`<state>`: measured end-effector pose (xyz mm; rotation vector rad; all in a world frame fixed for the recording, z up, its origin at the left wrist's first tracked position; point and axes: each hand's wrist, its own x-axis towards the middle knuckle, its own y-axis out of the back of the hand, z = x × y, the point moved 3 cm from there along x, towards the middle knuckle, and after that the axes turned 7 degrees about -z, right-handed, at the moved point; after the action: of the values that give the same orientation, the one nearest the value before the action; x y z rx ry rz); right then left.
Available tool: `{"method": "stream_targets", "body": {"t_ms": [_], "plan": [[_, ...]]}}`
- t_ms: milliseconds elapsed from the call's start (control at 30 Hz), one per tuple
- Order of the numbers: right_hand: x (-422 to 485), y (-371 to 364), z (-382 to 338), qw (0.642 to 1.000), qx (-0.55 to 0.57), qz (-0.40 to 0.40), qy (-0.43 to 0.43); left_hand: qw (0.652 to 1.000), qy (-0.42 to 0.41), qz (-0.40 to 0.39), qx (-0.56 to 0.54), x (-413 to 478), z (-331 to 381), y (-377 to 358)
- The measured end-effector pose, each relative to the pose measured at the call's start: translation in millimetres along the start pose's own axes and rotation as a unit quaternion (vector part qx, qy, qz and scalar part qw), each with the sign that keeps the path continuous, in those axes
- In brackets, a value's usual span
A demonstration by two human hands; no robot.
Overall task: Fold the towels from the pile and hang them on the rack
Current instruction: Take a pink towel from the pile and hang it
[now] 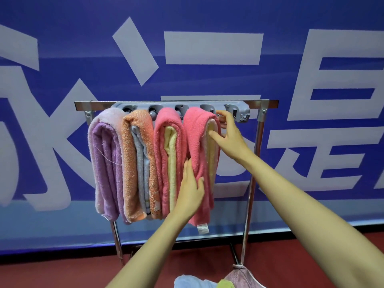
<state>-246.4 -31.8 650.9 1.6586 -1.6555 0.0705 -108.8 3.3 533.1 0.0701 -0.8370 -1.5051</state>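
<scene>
A metal rack [256,103] with a grey hook strip [239,110] stands against the blue wall. Several folded towels hang on it side by side: a purple towel [106,163], an orange towel [133,167], a pink towel with yellow lining [166,154], and a second pink towel [197,142] at the right. My left hand [190,191] lies with straight fingers against the lower part of this second pink towel. My right hand [229,136] touches its upper right edge near the hook strip, fingers spread.
Part of the towel pile shows at the bottom edge: a light blue towel [191,281], a yellow-green towel [225,284] and a mauve towel [243,276]. The rack's legs [247,215] stand on a red floor [62,271]. One hook at the strip's right end is bare.
</scene>
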Motion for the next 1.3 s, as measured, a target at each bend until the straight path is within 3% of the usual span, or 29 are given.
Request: {"method": "stream_targets", "body": {"t_ms": [167, 433, 500, 633, 733, 800, 933, 1000, 1100, 1233, 1300], "plan": [[-20, -20, 23, 0.996, 0.042, -0.026, -0.075, 0.999, -0.025, 0.032, 0.016, -10, 2, -3], [-12, -31, 29, 0.993, 0.003, 0.076, -0.085, 0.960, -0.161, 0.135, 0.183, -19, 7, 1], [-10, -31, 28, 0.993, -0.006, 0.076, -0.086, 0.952, -0.161, 0.131, 0.225, -14, 2, 0], [-13, -36, 30, 0.995, -0.004, 0.053, -0.079, 0.950, -0.079, 0.134, 0.272, -10, -3, -2], [-17, -41, 40, 0.994, -0.005, 0.027, -0.105, 0.947, -0.126, 0.114, 0.271, -18, 4, -5], [-19, -38, 47, 0.991, 0.005, 0.031, -0.127, 0.958, -0.170, 0.059, 0.225, -22, 12, -10], [-18, -28, 51, 0.990, -0.010, 0.054, -0.127, 0.993, -0.085, -0.052, 0.062, -16, 11, -22], [-18, -23, 48, 0.990, -0.038, 0.058, -0.124, 0.996, -0.032, -0.074, 0.044, -6, 3, -25], [-16, -11, 43, 0.988, -0.085, 0.064, -0.116, 0.992, 0.036, -0.090, 0.079, 14, -2, -28], [-12, 7, 36, 0.983, -0.139, 0.064, -0.097, 0.951, 0.099, -0.132, 0.263, 40, 2, -35], [-11, 11, 35, 0.983, -0.152, 0.062, -0.088, 0.960, 0.100, -0.118, 0.231, 49, 6, -34]]}}
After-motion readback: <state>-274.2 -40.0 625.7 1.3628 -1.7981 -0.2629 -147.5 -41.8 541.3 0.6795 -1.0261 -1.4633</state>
